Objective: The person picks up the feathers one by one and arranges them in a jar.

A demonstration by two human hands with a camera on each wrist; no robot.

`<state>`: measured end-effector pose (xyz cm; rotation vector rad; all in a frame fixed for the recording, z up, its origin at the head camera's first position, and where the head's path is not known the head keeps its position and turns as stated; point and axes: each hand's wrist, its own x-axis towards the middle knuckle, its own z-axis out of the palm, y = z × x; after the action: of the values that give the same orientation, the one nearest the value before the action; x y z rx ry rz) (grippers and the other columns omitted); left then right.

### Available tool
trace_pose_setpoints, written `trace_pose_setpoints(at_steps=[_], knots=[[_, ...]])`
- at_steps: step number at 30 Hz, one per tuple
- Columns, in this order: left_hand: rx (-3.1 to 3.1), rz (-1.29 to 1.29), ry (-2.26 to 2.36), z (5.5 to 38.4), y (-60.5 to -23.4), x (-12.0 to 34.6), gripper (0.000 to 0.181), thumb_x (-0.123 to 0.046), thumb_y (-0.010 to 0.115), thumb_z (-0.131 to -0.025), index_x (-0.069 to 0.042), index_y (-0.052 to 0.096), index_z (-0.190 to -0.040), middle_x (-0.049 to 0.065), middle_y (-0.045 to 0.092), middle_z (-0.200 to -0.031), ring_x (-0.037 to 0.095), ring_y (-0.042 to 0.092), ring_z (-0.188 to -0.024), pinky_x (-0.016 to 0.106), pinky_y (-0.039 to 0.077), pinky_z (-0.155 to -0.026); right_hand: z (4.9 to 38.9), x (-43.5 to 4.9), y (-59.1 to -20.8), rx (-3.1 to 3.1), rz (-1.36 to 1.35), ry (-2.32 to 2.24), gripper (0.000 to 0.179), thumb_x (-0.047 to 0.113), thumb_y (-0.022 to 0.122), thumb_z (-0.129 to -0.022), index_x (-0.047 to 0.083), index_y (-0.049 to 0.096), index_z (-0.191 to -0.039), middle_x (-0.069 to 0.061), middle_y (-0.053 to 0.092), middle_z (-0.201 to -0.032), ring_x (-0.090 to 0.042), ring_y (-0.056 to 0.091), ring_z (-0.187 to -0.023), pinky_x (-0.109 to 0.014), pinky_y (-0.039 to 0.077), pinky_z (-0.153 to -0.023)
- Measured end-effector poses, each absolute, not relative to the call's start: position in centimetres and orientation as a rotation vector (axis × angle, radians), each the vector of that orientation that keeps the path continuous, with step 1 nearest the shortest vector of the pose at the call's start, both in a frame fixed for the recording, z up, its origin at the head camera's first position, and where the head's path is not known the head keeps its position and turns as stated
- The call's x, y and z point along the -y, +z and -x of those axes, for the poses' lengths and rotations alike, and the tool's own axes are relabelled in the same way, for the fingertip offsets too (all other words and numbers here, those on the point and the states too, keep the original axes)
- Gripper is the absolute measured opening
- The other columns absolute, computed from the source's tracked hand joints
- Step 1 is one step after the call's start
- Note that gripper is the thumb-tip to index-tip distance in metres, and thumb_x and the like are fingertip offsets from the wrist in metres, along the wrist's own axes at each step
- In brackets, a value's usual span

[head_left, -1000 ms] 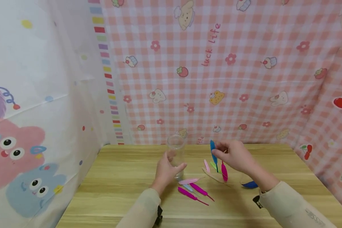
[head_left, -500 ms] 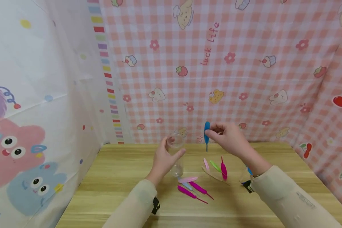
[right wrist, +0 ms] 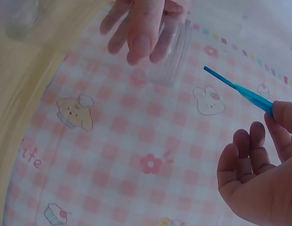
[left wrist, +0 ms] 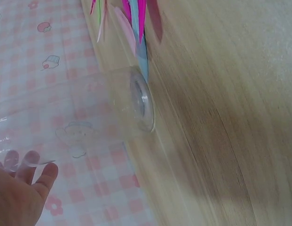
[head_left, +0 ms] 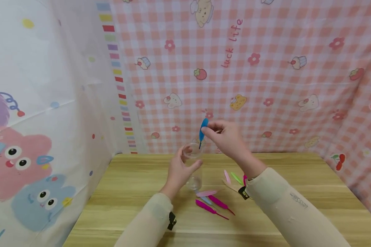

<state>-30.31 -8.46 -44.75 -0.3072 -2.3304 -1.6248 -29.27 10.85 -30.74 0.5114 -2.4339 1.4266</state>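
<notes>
A tall clear plastic jar (head_left: 194,181) stands upright on the table, its round mouth facing up. My left hand (head_left: 179,173) holds it near the top, the fingers wrapped behind its wall; the left wrist view shows the jar's base (left wrist: 142,101) at the wood. Between right thumb and index finger, my right hand (head_left: 227,139) pinches a blue feather (head_left: 204,127). Its bare quill points down, with the tip overlapping the jar's rim in the head view. In the right wrist view the other fingers of this hand are loosely bent, and the quill (right wrist: 216,75) points toward the jar.
On the wooden table (head_left: 136,178), right of the jar, lie magenta feathers (head_left: 218,201), a pink feather (head_left: 208,193) and a light blue feather (head_left: 206,200). Farther back are a green feather (head_left: 236,178) and a pale pink feather (head_left: 227,176). A checked cloth (head_left: 173,82) hangs behind.
My right hand has lifted the blue feather from low over the table and carried it left to the jar's mouth. My left hand has slid up the jar toward its rim.
</notes>
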Motion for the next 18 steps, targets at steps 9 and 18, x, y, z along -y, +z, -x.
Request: trace_pose_setpoints(at_steps=[9,18], knots=[[2.347,0.271,-1.642,30.1,-44.7,8.2,0.066,-0.037,0.088,-0.089,-0.023,0.057,-0.145,0.007,0.070,-0.142,0.027,0.067,-0.132,0.053,0.053,-0.116,30.1,-9.7,-32.1,2.458,-0.470,1.445,0.022,0.032,0.072,-0.104,0.012,0.080,-0.097,-0.006,0.077,-0.096,-0.024,0.066,-0.091,-0.032,0.054,-0.072],[2.364,0.262,-1.596,30.0,-44.6,8.3,0.069,-0.037,0.089,-0.089,-0.021,0.056,-0.147,0.006,0.071,-0.141,0.029,0.067,-0.130,0.052,0.055,-0.113,30.2,-9.5,-32.8,2.548,-0.437,1.409,0.026,0.038,0.070,-0.105,0.016,0.080,-0.115,-0.004,0.080,-0.109,-0.022,0.071,-0.101,-0.032,0.058,-0.078]])
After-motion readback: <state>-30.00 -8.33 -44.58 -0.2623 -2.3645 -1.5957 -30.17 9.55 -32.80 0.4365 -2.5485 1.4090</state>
